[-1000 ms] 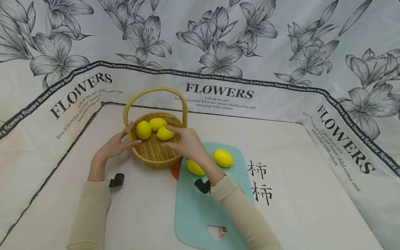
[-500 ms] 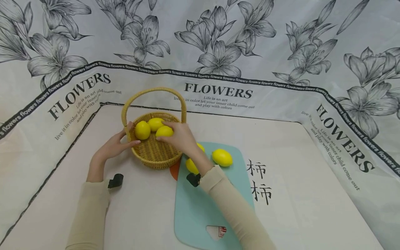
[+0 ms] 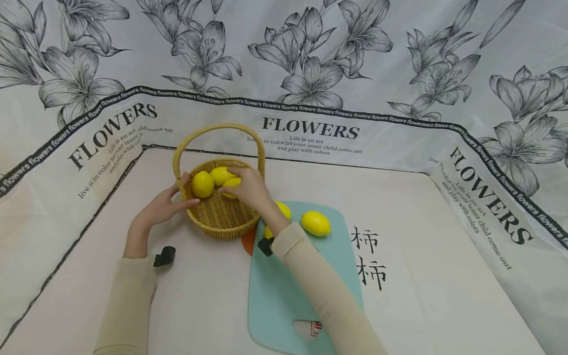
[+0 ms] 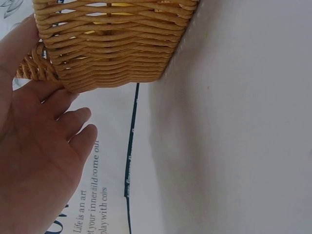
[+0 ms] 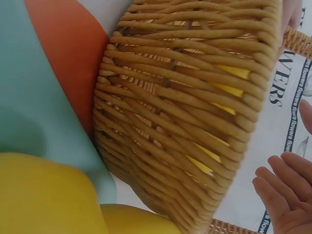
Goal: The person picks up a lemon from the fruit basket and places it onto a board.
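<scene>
A wicker basket with a tall arched handle stands at the back left of the table. My left hand grips its left side at the foot of the handle, thumb over the rim, fingers against the outer weave. Inside the basket, my right hand pinches a lemon between thumb and fingers, partly covering it. Two more lemons lie beside it, one at the left and another at the back. In the right wrist view the right hand shows beyond the basket rim.
A light blue cutting board lies right of the basket, under my right forearm. On it are a lemon in plain sight and others partly hidden by the wrist. An orange patch shows between basket and board. Printed cloth encloses the table.
My right hand has moved left and deeper into the basket, with the pinched lemon shifting slightly left. More of the lemons under the right wrist has come into view. The left hand keeps its grip.
</scene>
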`<state>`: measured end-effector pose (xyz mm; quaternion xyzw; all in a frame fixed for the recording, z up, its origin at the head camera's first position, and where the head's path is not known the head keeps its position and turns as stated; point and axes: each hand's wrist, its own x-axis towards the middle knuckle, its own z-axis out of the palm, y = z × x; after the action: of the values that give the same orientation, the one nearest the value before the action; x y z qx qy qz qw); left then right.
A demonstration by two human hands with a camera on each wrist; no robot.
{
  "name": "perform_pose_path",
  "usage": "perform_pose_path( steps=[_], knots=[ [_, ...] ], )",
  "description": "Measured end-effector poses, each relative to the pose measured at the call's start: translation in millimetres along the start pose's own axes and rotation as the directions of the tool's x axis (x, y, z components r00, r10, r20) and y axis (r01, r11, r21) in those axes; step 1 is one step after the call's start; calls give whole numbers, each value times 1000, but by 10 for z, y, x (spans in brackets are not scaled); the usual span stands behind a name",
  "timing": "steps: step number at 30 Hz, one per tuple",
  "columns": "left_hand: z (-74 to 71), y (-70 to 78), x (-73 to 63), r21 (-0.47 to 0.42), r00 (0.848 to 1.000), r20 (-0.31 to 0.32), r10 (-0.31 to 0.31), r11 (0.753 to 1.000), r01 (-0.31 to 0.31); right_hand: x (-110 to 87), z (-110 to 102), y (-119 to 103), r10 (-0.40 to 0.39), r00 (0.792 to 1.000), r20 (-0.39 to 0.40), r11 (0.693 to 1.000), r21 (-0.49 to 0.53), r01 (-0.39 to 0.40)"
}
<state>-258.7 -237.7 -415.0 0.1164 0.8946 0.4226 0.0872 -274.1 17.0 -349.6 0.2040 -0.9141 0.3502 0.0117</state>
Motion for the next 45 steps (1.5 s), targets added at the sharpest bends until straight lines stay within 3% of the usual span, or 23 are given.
perform_pose_path(
  steps=[10, 30, 45],
  knots=[
    [3, 32, 0, 5, 1000, 2, -1, 1000, 1, 93, 59, 59, 58, 998, 15, 998, -6, -58],
    [-27, 26, -12, -12, 1000, 9, -11, 1000, 11, 297, 279, 216, 127, 992, -14, 986, 113, -125],
    [-4, 10, 3, -5, 1000, 3, -2, 1000, 2, 301, 309, 354, 206, 978, 24, 976, 73, -207]
  ],
)
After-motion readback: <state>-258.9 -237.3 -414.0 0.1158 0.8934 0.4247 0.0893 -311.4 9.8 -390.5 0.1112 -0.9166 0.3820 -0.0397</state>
